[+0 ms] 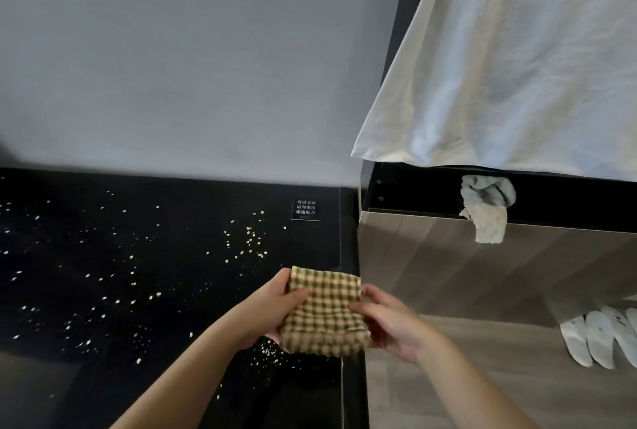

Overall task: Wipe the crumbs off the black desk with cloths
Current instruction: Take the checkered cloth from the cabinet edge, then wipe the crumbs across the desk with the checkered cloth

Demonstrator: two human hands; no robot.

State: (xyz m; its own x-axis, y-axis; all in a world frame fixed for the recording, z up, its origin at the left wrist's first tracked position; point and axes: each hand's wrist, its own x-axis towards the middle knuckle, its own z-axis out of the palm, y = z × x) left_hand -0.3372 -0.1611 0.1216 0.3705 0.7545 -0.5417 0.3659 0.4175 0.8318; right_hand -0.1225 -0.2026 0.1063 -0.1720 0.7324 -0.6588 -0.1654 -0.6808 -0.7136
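A folded green-and-tan checked cloth is held just above the right end of the black desk. My left hand grips its left edge, thumb on top. My right hand pinches its right edge. Pale crumbs lie scattered over the desk, with a denser patch under my left wrist. A second cloth, grey and cream, hangs over the edge of the open drawer at the right.
A small black label with white writing sits near the desk's back right corner. A grey wall rises behind. A wood-fronted cabinet stands to the right under a white sheet. White slippers lie on the floor.
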